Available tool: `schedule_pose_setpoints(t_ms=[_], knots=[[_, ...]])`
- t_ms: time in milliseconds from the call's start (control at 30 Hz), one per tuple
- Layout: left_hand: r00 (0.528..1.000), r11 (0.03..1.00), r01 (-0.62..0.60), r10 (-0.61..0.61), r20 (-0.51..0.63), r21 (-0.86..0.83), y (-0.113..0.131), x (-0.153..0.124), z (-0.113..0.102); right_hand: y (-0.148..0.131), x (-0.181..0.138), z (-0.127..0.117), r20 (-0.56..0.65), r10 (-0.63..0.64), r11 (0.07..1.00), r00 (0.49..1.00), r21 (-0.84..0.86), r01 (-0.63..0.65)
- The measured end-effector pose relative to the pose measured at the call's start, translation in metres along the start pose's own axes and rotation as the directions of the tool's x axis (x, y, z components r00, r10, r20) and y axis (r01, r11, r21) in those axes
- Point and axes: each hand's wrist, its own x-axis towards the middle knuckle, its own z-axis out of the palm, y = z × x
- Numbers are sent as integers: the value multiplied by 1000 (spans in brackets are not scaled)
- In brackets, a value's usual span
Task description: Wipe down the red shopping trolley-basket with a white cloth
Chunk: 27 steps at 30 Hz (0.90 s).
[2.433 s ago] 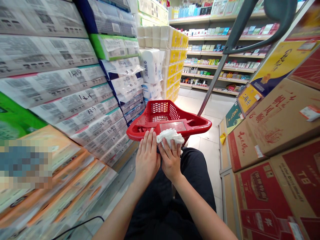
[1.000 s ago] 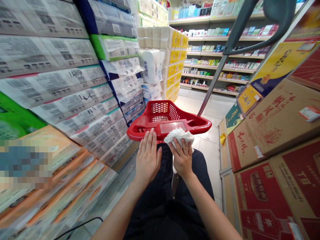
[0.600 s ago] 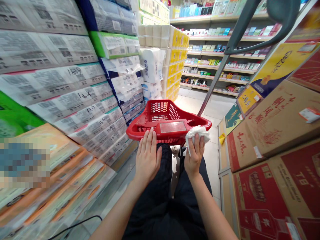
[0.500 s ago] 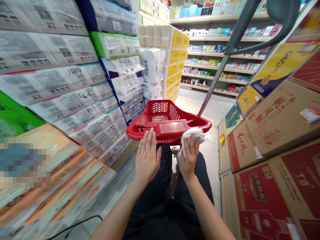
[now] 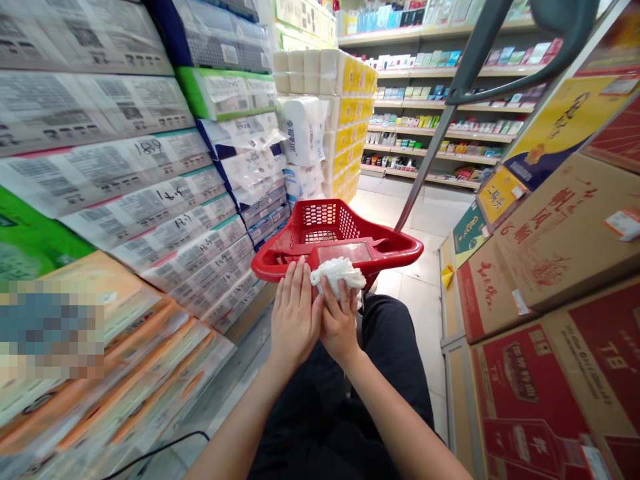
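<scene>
A red plastic shopping basket (image 5: 280,257) with perforated walls stands in front of my knees, and its inside shows no goods. My left hand (image 5: 295,313) lies with outstretched fingers against the near rim, touching it left of the middle. Pressed to that rim, right beside the left thumb, is a crumpled white cloth (image 5: 340,272); my right hand (image 5: 340,320) grips it from below. The cloth partly covers the pale label panel (image 5: 353,251) on the basket's rim. From the basket's right side a long grey metal pole (image 5: 430,160) slants up to a dark grey handle (image 5: 500,60).
Stacked paper packs (image 5: 165,193) rise close on the left, with orange packs (image 5: 135,360) below. Cardboard cartons (image 5: 565,240) line the right side. Tiled floor (image 5: 425,273) leads to shelves of small boxes (image 5: 440,110) at the back. A black cable (image 5: 155,450) lies lower left.
My right hand has slid the white cloth leftward along the basket's near rim, from its right end to beside my left hand. The left hand has stayed in place.
</scene>
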Motion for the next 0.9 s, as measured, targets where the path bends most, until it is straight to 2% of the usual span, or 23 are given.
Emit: schedule_pose_setpoints(t_ms=[100,233,433,533,633,733,900], knots=[[1000,1000,-8,8,-2,-1,-1,0,1,13,-2,-1,16,-48,998,999,-33,49],[1000,1000,-11,11,-3,-6,-1,0,1,40,-3,-15,31,-85,990,996,-110,88],[1000,1000,3,-3,-5,-15,1,0,1,89,-11,-38,-44,-12,986,999,-164,5],[1000,1000,7,-7,-3,-17,1,0,1,102,-15,-43,-84,63,985,994,-153,-75],[1000,1000,4,-4,-8,-20,1,0,1,95,-15,-42,-119,147,985,982,-70,-156],[1000,1000,9,-9,-13,-26,2,0,1,68,-11,-34,-123,233,972,965,42,-229],[1000,1000,11,-11,-4,-20,2,0,1,13,-2,-14,-70,210,976,975,74,-204]])
